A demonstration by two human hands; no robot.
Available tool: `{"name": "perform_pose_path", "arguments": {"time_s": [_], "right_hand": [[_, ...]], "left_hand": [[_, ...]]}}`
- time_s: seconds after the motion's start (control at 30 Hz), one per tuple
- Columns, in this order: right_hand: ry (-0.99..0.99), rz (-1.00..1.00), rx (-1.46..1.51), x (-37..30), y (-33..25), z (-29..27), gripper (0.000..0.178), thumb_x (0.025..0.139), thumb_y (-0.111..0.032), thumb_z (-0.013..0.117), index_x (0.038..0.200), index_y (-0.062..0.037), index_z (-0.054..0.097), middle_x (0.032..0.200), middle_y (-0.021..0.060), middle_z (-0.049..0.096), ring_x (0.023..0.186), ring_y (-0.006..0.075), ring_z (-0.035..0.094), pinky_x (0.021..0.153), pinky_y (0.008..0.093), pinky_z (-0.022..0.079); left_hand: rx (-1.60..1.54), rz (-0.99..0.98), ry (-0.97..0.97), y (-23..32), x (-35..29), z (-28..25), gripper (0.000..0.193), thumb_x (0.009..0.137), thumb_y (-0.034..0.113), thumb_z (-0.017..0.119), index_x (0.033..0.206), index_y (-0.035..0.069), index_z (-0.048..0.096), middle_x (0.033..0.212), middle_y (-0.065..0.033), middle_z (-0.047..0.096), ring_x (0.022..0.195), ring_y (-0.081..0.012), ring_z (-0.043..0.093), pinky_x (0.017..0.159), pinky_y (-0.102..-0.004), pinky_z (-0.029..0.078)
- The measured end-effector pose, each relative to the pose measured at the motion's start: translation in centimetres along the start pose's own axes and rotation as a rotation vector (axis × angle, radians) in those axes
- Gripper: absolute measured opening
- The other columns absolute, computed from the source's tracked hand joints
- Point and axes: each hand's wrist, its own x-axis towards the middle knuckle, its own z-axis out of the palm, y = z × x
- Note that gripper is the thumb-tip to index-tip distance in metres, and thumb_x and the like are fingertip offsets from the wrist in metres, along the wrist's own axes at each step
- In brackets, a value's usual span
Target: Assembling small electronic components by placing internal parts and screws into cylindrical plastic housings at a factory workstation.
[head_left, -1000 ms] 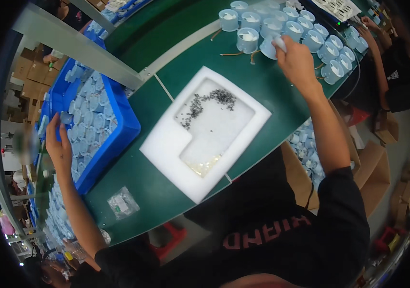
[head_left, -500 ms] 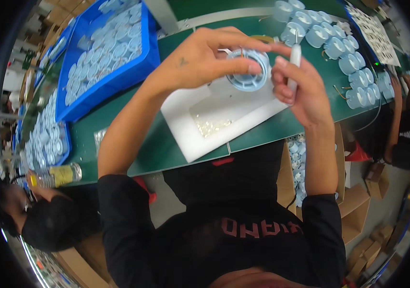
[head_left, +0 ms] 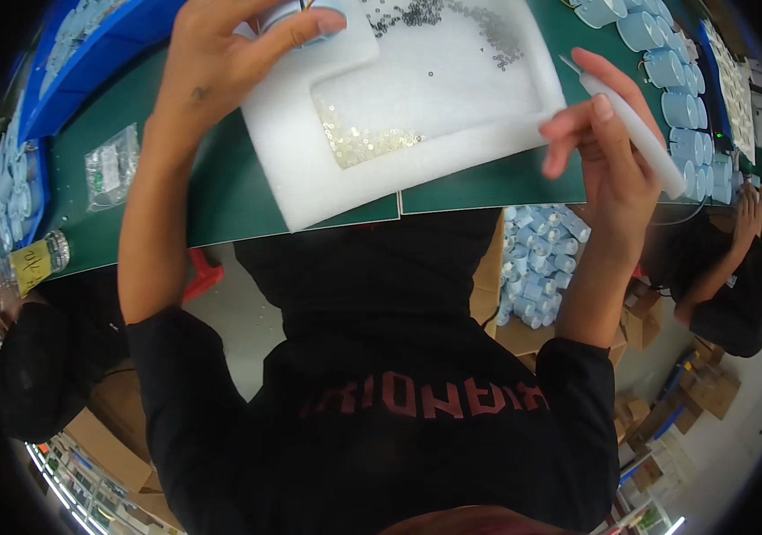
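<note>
At the upper left, my left hand [head_left: 220, 62] grips a light blue round plastic part [head_left: 280, 12], with thumb across it and a thin wire showing; the top is cut off by the picture's edge. My right hand [head_left: 617, 147] holds a white pen-shaped tool [head_left: 638, 134], its thin metal tip pointing up and left. Between the hands lies a white foam tray [head_left: 274, 169]. Small pale yellowish translucent pieces [head_left: 363, 147] are gathered in its near left corner, and small dark rings [head_left: 421, 13] are scattered along its far side.
Blue bins [head_left: 86, 76] of light blue parts stand at the left, beside a clear plastic bag [head_left: 113, 169] and a bottle [head_left: 37, 263]. Rows of blue cups [head_left: 679, 107] line the right. A carton of blue parts [head_left: 537, 267] sits below the table edge. Other people work at both sides.
My hands have moved apart: the left, with the blue part, up and left; the right, with the tool, to the right. The view has shifted, showing more of the foam tray.
</note>
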Motion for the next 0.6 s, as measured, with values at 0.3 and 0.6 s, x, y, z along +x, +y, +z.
{"name": "perform_pose_path", "arguments": {"time_s": [0.3,0.6], "right_hand": [[0.262,-0.195,-0.090,0.7,0.9,1.5,0.019,0.091,-0.009,0.057,0.101,0.0062,0.063,0.082,0.0097,0.063,0.071,0.0155,0.063,0.068,0.0270,0.052],[0.283,-0.030,-0.122,1.8,1.0,2.4,0.014,0.080,-0.003,0.070,0.082,0.0025,0.057,0.070,0.0085,0.064,0.062,0.0116,0.063,0.055,0.0208,0.051]], "left_hand": [[0.094,-0.040,-0.041,0.0,-1.0,-0.1,0.026,0.087,0.016,0.057,0.103,-0.002,0.067,0.097,-0.0147,0.059,0.086,-0.0207,0.056,0.073,-0.0308,0.045],[-0.044,-0.160,-0.029,-2.5,-2.9,-0.9,0.025,0.090,0.018,0.056,0.098,-0.003,0.068,0.091,-0.0149,0.060,0.080,-0.0181,0.055,0.069,-0.0301,0.045]]}}
